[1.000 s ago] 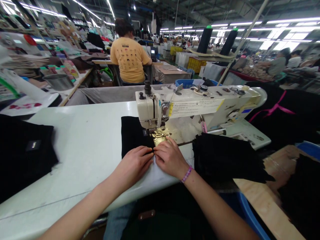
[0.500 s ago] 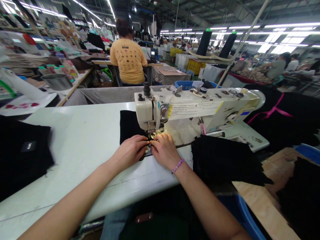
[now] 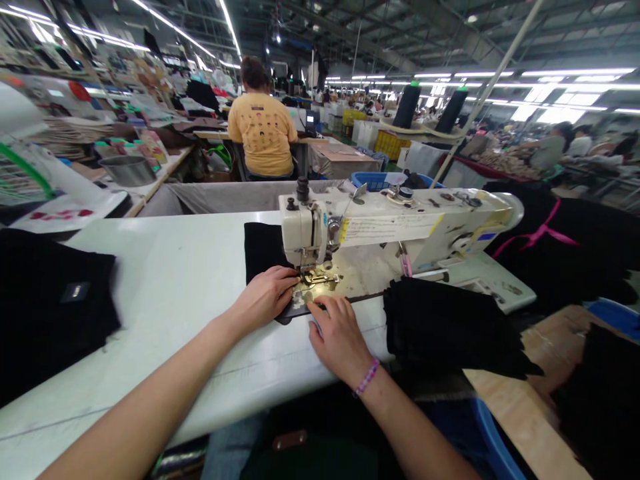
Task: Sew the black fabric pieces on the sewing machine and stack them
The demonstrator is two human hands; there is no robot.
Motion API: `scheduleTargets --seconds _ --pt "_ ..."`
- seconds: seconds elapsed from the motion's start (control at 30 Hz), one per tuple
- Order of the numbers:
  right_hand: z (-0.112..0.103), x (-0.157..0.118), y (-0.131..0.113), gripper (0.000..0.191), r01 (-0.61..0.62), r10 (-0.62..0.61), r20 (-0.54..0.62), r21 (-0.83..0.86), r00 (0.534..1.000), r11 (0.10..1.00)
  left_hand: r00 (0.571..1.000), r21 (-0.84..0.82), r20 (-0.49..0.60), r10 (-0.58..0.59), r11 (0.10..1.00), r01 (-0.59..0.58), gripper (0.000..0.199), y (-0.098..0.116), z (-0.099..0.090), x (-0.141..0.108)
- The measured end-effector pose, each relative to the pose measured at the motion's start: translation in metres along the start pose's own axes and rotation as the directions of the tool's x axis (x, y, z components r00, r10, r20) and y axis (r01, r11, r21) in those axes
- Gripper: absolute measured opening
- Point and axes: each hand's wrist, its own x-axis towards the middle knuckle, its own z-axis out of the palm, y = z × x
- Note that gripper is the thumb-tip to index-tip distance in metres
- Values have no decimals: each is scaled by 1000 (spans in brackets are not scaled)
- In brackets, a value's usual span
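A white sewing machine (image 3: 390,227) stands on the pale table, its lamp lighting the metal needle plate (image 3: 325,287). A black fabric piece (image 3: 263,247) lies left of and behind the needle area. My left hand (image 3: 265,297) is at the left of the presser foot, fingers closed together on the near edge of this fabric; its fingertips are partly hidden. My right hand (image 3: 340,337), with a beaded bracelet at the wrist, rests at the front edge of the needle plate. Its thumb is apart from the bent fingers, and I see nothing held in it.
Stacked black fabric pieces (image 3: 455,323) lie right of the machine. Another black fabric pile (image 3: 50,313) with a small label is at the left. A large black bundle (image 3: 575,247) tied with pink ribbon sits far right. A person in a yellow shirt (image 3: 263,133) sits ahead.
My right hand has moved away from the needle, back toward me, parting from my left hand. The needle plate is now uncovered. My left hand stays beside the presser foot.
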Motion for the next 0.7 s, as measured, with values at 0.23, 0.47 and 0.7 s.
scheduleTargets --seconds 0.23,0.47,0.7 --pt "4 -2 0 31 18 -18 -24 17 1000 1000 953 97 -77 -294 949 301 47 8 17 -8" --pt "7 -6 1 26 43 -42 -47 28 998 999 912 185 -40 -408 894 408 68 36 16 -41" --pt "7 -7 0 25 39 -35 -68 53 997 998 764 15 -113 -635 768 640 50 17 -42 -66"
